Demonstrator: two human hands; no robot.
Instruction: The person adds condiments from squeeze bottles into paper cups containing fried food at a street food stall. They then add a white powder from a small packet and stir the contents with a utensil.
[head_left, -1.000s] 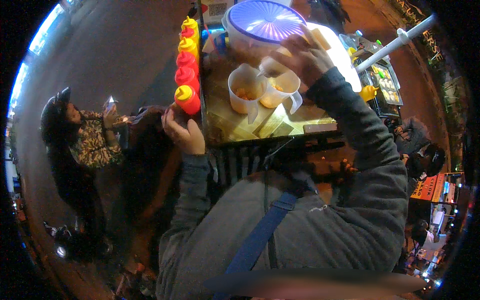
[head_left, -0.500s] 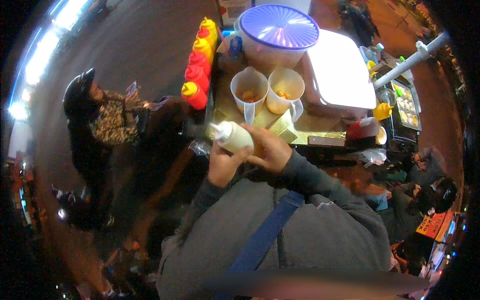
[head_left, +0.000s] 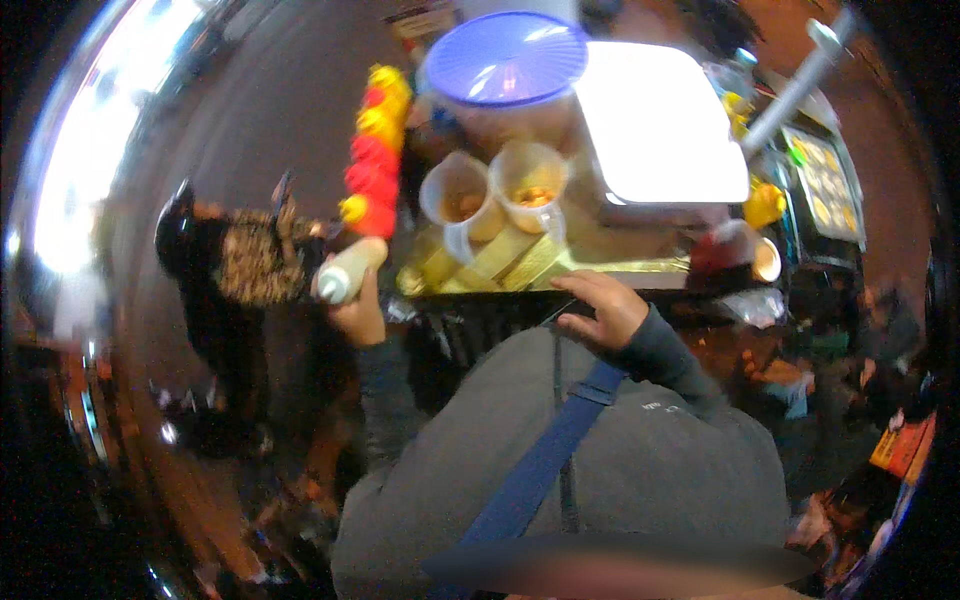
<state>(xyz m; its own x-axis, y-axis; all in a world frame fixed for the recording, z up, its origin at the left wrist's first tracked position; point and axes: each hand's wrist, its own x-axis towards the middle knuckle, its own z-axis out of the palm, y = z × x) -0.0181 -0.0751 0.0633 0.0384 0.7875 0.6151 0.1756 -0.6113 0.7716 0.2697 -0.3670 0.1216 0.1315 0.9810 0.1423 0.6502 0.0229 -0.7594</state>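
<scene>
A whitish squeeze bottle (head_left: 350,270) with a pale nozzle cap is wrapped in my left hand (head_left: 362,308), tilted just off the cart's left front corner. Its nozzle points down and to the left. My right hand (head_left: 606,310) hangs at the counter's front edge, fingers apart, with nothing in it. Two clear plastic jugs (head_left: 447,190) with some brownish-orange food at the bottom stand on the counter behind my hands. Along the cart's left side runs a row of red and yellow squeeze bottles (head_left: 374,160), just beyond my left hand.
Behind the jugs stands a tub with a purple lid (head_left: 508,58). A white-topped box (head_left: 660,120) sits to its right. A grey pole (head_left: 796,88) slants up beside a tray of food (head_left: 822,185) at far right. A person (head_left: 258,255) stands at the left.
My left hand has carried the squeeze bottle away to the left, and my right hand has let go of it and moved right. The view has shifted and blurred.
</scene>
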